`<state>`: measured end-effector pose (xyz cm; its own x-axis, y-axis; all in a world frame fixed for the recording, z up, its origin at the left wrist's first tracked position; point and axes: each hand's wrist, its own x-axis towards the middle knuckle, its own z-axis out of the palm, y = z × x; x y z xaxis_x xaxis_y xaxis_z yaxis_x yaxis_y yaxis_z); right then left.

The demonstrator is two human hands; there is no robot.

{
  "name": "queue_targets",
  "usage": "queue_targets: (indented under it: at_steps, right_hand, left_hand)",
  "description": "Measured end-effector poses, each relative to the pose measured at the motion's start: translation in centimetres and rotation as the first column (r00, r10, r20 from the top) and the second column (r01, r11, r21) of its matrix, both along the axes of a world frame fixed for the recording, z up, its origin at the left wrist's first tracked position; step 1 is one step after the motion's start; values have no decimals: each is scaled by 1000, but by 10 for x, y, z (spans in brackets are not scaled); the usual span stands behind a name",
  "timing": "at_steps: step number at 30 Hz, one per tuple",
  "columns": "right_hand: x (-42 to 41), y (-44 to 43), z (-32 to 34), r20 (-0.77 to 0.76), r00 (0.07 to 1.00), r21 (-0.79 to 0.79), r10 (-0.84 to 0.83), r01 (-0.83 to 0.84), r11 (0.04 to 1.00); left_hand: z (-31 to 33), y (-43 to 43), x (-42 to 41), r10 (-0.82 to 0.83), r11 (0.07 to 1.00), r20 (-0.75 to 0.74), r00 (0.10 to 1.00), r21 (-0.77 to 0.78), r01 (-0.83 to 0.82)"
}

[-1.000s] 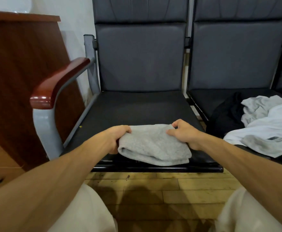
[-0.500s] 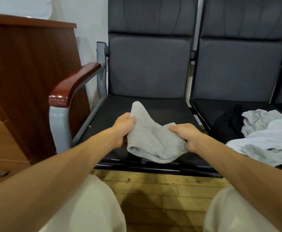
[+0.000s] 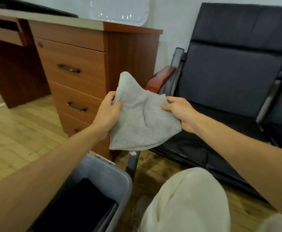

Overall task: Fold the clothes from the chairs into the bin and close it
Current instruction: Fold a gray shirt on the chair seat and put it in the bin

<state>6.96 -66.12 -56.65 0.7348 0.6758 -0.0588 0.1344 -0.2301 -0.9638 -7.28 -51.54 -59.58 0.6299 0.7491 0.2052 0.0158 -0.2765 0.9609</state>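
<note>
A folded grey garment (image 3: 140, 119) hangs in the air between my hands, in front of the chair's armrest. My left hand (image 3: 107, 113) grips its left edge with thumb on top. My right hand (image 3: 178, 111) pinches its right edge. Below, at the bottom left, stands a grey bin (image 3: 103, 171), open at the top, with a dark folded garment (image 3: 80, 203) inside. The black chair (image 3: 228, 77) is to the right, and the part of its seat in view is bare.
A wooden desk with drawers (image 3: 73, 67) stands behind the bin on the left. The chair's red-brown armrest (image 3: 160, 79) lies just behind the garment. My knee in light trousers (image 3: 187, 198) is at the bottom right. Wooden floor (image 3: 16, 131) spreads to the left.
Both hands have lifted the grey garment off the chair seat and carried it left, over toward the bin. The view has swung left; the pile on the second chair is out of sight.
</note>
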Motion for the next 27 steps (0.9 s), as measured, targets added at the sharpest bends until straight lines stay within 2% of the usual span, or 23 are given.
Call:
queue_targets:
  at_steps: [6, 11, 14, 20, 22, 25, 27]
  right_hand:
    - [-74, 89, -47, 151, 955, -258, 254, -210, 943]
    - [-129, 134, -127, 233, 885, -402, 403, -290, 869]
    - [-159, 150, -177, 256, 848, -458, 464, -317, 831]
    - [-237, 158, -232, 150, 731, -468, 666, -541, 699]
    - [-262, 160, -246, 104, 696, -465, 711, -598, 653]
    - [-288, 151, -270, -114, 700, -501, 705, -653, 568]
    - [-293, 142, -281, -218, 702, -558, 678, -660, 504]
  left_hand:
    - [-61, 37, -112, 302, 941, -28, 953, -153, -302]
    - [-128, 40, -195, 392, 845, -146, 908, -334, -418]
    - [-163, 33, -238, 420, 807, -250, 873, -337, -485]
    - [-213, 12, -321, 502, 665, -451, 738, -344, -662]
    - [-225, 3, -341, 524, 638, -551, 650, -252, -728]
    - [-235, -12, -355, 495, 646, -701, 513, -98, -757]
    - [-240, -20, -357, 517, 650, -736, 437, 6, -760]
